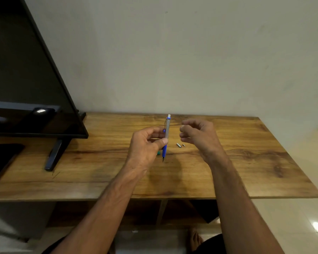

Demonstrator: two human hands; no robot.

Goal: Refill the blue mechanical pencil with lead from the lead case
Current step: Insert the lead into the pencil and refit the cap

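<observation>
Blue mechanical pencil (167,132), in the head view, hangs above the middle of the tabletop (246,162). The left hand (147,143) holds it in a pinch grip, thumb against curled fingers at mid-barrel. Its long axis is near upright. The dark writing tip points down at the wood and the white end points up, leaning slightly right.

The right hand (198,134) hovers just beside the upper barrel without touching it, fingers curled inward. Whether that grip has a lead in it I cannot tell.

A small metal cap (178,145) and a tinier piece (184,145) lie loose below the right hand. A green item (158,153) shows partly behind the left hand.

Likely troubles:
- A thin lead could snap if it meets the top opening at a slant.
- The mid-barrel pinch lets the top sway.
- A lowered wrist could knock the loose cap and set it rolling.
- If the white end is a plug, no lead can go in.
</observation>
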